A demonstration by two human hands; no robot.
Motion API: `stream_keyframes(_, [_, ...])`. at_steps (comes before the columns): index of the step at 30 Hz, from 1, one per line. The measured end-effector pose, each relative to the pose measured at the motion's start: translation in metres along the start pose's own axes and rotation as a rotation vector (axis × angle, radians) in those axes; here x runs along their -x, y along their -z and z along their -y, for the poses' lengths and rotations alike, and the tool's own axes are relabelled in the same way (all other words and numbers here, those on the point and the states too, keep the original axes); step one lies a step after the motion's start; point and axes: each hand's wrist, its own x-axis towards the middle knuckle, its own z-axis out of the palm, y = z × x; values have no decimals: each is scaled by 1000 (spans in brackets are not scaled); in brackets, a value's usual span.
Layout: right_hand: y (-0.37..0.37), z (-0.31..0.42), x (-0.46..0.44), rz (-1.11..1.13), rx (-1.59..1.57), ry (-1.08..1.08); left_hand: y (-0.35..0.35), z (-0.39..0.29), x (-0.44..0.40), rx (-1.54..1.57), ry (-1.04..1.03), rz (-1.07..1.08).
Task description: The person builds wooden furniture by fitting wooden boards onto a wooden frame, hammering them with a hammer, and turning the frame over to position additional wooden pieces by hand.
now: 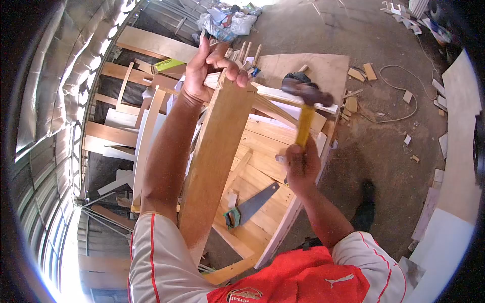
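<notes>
My right hand (303,169) is closed round the yellow handle of a claw hammer (304,121), its dark head raised and slightly blurred. At the far end of a long wooden board (217,146), my left hand (214,68) has its fingers curled over the top edge. A small pale wood piece (212,80) shows beside the left palm; whether that hand also grips it, I cannot tell. The board stands on edge, sloping from my body up to the left hand. Below and right of it, a handsaw (252,204) with a green-and-black handle lies on the slatted wooden surface (268,134).
A plywood sheet (323,68) lies beyond the slatted surface. Planks and frame pieces (121,129) fill the left side by the corrugated wall. Wood offcuts (356,74) and a looped cable (415,103) are on the floor at right. Plastic bags (227,22) are piled at the back.
</notes>
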Motion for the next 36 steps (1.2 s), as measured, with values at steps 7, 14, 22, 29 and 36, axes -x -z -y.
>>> stream_keyframes(7, [-15, 14, 5, -120, -249, 145, 3, -1, -6, -30, -5, 59])
stream_keyframes(14, [-2, -8, 3, 68, 158, 41, 5, -2, -2, -19, -8, -2])
stream_keyframes(22, [-20, -13, 6, -119, -728, 71, -7, 4, -4, -80, -73, -134])
stream_keyframes(29, [-9, -19, 0, 106, 210, 117, 4, -3, -2, -6, 20, -31])
stream_keyframes(36, [2, -9, 2, -24, -89, 145, -9, 4, -4, -99, -78, -141])
